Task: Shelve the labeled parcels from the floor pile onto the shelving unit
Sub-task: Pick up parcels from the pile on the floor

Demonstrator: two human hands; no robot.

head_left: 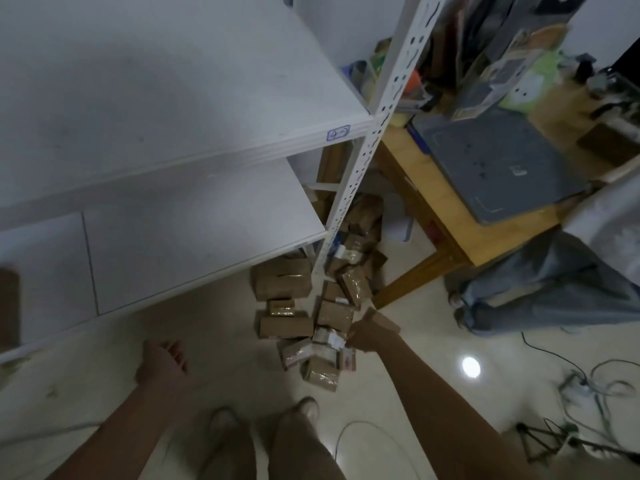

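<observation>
Right hand grips a small box at the pile edge; left hand hangs slack, well left of the pile; best lift straight up, clear of neighbours

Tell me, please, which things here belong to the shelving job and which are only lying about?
Job: parcel pile, shelving unit, right hand at the pile, left hand.
Lying about: wooden table, grey mat, floor cables, tripod.

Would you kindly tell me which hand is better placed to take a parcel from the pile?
Right. The right hand is down at the parcel pile; the left hand hangs apart over bare floor.
</observation>
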